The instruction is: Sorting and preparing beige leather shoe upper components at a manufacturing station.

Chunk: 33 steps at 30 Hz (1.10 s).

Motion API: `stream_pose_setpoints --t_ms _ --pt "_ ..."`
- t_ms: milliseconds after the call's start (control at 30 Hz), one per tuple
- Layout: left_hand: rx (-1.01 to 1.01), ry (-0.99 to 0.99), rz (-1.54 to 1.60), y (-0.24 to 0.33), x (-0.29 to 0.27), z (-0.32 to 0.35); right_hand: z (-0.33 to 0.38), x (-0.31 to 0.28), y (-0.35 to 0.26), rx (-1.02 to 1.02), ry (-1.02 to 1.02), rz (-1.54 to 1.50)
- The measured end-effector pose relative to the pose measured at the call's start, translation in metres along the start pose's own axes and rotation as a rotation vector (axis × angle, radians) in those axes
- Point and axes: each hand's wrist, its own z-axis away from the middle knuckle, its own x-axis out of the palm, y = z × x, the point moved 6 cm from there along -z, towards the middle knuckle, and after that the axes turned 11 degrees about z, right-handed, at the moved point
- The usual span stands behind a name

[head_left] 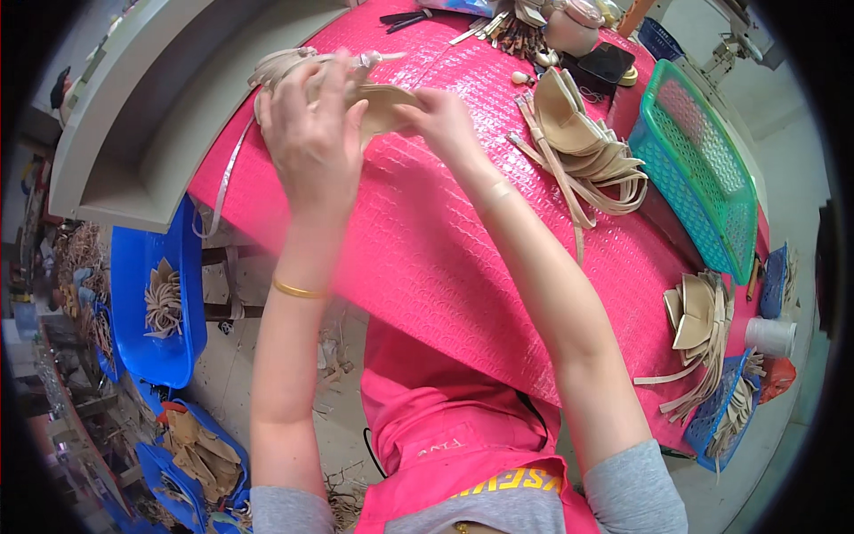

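My right hand (438,120) pinches the edge of a curved beige shoe piece (382,105) above the pink-covered table (427,214). Beside it, my left hand (313,133) is at the piece's other end, its fingers stretched out and somewhat blurred. Under and behind those fingers lies a bundle of beige strap pieces (283,62), partly hidden by the hand. One thin pale strap (233,165) trails from there over the table's left edge. Whether the left palm touches the shoe piece cannot be seen.
Stacked beige shoe pieces (569,120) with straps lie right of my hands, a second stack (698,311) nearer. A green basket (645,133) stands at the right edge. A grey-white curved shelf (116,200) borders the left; below it hangs a blue bin (129,311).
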Motion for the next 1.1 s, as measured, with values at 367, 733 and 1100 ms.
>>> stream_pose_setpoints --t_ms 367,733,1100 --pt "0.042 -0.228 -0.444 -0.056 0.058 0.029 0.100 -0.127 0.026 -0.039 0.113 1.240" --pt "-1.165 -0.365 1.312 0.032 0.150 0.109 0.216 -0.083 -0.034 -0.168 -0.113 0.705" --pt "-1.135 -0.107 1.335 -0.018 0.100 0.108 0.305 -0.121 -0.024 0.037 0.134 0.556"
